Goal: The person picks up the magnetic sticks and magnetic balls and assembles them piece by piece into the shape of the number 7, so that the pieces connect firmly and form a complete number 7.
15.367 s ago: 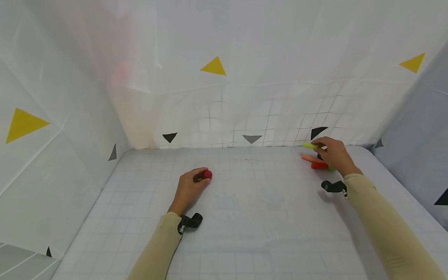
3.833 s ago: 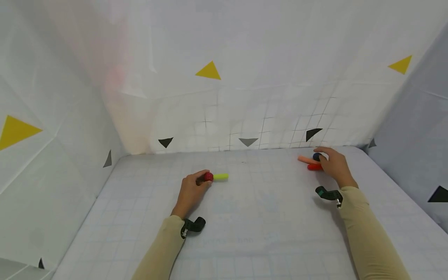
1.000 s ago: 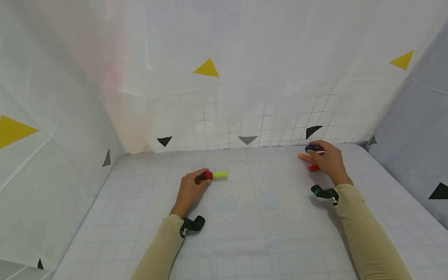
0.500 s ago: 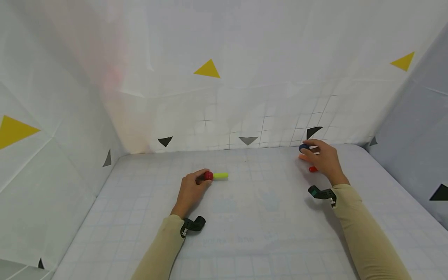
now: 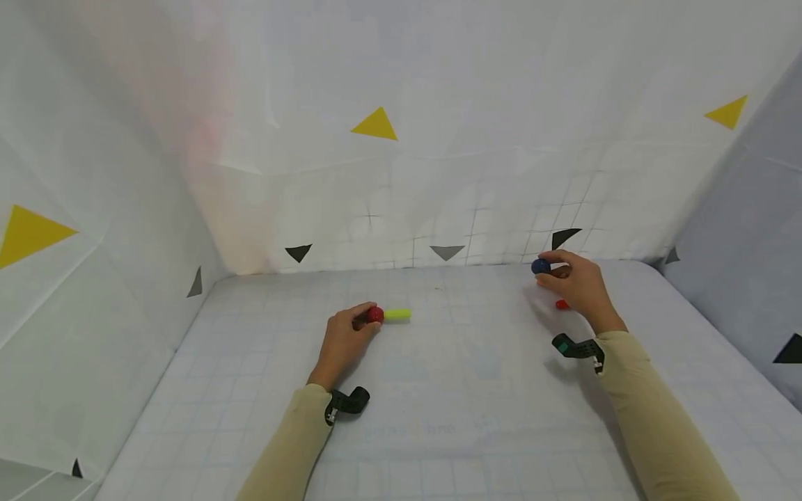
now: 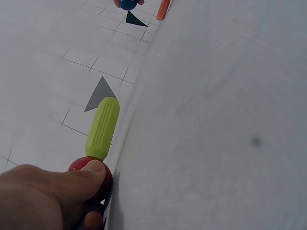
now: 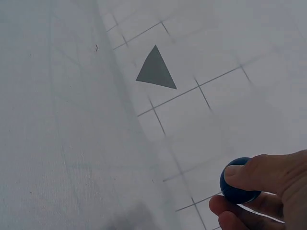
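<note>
White sheeting (image 5: 476, 160): hangs as walls beyond the red ball (image 5: 375, 315) and well off to both sides of it, around a pale table (image 5: 438, 390) marked with faint grid lines.
Left hand (image 5: 340, 344): pinches the red ball, thumb pressed on its near side.
Yellow-green stick (image 5: 397, 314): juts out from the red ball's right side, its ribbed handle touching the ball; whether it is fixed in cannot be told.
Left wrist camera (image 5: 351, 401): black, strapped on nearer the person than the red ball.
Right hand (image 5: 579, 285): grips the blue ball (image 5: 540, 266) between thumb and fingers.
Blue ball: well to the right of the red ball and farther back.
Red piece (image 5: 562, 305): well right of the red ball, partly covered by the right hand.
Orange stick (image 6: 164, 9): cut by the left wrist view's top edge, well apart from the red ball.
Yellow triangle (image 5: 376, 125): on the back wall, above the red ball.
</note>
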